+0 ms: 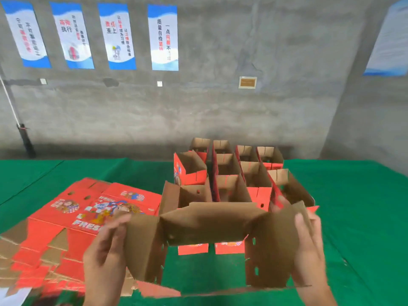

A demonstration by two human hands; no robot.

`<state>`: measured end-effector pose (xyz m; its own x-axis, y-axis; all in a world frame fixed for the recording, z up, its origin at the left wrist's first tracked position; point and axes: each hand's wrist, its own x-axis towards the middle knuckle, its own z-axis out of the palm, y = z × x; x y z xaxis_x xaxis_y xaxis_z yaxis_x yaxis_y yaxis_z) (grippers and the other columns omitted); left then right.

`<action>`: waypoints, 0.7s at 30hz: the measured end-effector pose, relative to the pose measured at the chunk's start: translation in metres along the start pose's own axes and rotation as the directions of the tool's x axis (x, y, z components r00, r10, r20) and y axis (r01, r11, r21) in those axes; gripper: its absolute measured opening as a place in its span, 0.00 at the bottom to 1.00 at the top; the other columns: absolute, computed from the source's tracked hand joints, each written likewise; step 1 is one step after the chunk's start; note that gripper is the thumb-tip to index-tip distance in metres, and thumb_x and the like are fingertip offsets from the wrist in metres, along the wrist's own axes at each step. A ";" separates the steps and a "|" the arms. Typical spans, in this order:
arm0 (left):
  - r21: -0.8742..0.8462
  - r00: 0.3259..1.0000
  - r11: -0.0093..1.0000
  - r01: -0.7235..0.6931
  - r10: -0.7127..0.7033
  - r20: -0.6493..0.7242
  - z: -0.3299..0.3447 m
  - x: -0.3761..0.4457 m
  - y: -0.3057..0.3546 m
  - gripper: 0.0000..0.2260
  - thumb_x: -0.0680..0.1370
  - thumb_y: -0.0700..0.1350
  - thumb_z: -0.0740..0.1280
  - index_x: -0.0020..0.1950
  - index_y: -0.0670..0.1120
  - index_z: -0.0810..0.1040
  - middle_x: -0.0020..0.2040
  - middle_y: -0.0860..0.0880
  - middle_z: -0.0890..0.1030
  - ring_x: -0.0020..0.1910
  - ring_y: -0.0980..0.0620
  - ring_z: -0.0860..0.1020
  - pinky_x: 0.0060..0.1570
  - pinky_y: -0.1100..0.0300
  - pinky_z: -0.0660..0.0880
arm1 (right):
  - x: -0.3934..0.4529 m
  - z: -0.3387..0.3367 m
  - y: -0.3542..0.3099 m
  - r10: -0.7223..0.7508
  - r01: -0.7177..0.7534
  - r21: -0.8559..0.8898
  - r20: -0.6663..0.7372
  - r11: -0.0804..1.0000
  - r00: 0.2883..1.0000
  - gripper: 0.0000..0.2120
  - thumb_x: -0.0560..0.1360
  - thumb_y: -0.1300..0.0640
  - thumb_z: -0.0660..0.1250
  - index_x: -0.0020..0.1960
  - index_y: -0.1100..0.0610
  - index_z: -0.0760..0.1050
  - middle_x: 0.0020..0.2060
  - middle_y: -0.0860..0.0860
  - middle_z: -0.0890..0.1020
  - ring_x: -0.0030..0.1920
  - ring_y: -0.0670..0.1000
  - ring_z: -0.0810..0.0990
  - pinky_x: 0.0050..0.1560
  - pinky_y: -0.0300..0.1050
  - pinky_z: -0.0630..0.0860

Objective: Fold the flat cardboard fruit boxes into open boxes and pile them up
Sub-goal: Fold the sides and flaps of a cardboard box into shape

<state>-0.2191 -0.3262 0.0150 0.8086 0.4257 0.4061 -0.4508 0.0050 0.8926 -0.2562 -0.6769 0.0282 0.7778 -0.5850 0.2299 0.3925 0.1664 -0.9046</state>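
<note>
**Squaring up the next box**

We hold a half-opened cardboard box [209, 226] up just in front of the cluster of folded boxes [238, 173], brown inner face towards us. Our left hand [106, 246] grips its left end panel, thumb curled over the near face and the other fingers hidden behind. Our right hand [309, 237] grips the right end panel the same way, thumb on the inside; fingertips show at the panel's far edge.

To do this step well, we judge both ends should swing inward evenly so the long wall stays straight, and the slotted edges meet their tabs before we press the base flat.

The folded boxes stand upright and open-topped on the green table [364, 206], touching one another in rows; as far as we can see their insides hold nothing. Left of that cluster lies the stack of flat boxes [88, 208], red printed side up, not yet folded.
</note>
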 end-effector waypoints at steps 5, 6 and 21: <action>0.043 0.967 0.967 0.250 -0.247 -0.062 0.035 -0.045 -0.056 0.18 0.82 0.34 0.65 0.47 0.57 0.86 0.59 0.50 0.85 0.51 0.75 0.78 0.52 0.81 0.70 | 0.002 -0.046 0.041 0.215 -0.210 0.150 -0.021 0.966 0.976 0.15 0.83 0.73 0.54 0.49 0.57 0.73 0.36 0.50 0.85 0.37 0.44 0.84 0.44 0.36 0.79; 0.052 0.954 0.955 0.292 -0.288 -0.078 0.039 -0.050 -0.065 0.17 0.82 0.34 0.64 0.49 0.56 0.85 0.59 0.46 0.84 0.49 0.76 0.78 0.50 0.82 0.70 | 0.004 -0.053 0.048 0.225 -0.223 0.174 0.008 0.959 0.974 0.13 0.81 0.74 0.55 0.46 0.60 0.72 0.32 0.53 0.83 0.35 0.49 0.84 0.45 0.42 0.80; -0.215 0.837 0.856 0.469 -0.509 -0.199 0.066 -0.062 -0.098 0.41 0.72 0.77 0.45 0.70 0.56 0.78 0.62 0.42 0.82 0.63 0.39 0.78 0.63 0.47 0.74 | 0.015 -0.057 0.096 0.280 -0.243 -0.148 0.347 0.959 0.895 0.10 0.84 0.59 0.58 0.47 0.63 0.71 0.56 0.67 0.83 0.57 0.65 0.80 0.72 0.73 0.63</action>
<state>-0.1999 -0.4125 -0.0843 0.8315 0.5340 -0.1532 -0.0876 0.3984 0.9130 -0.2342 -0.7150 -0.0759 0.9764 -0.2016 0.0769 0.1148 0.1838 -0.9762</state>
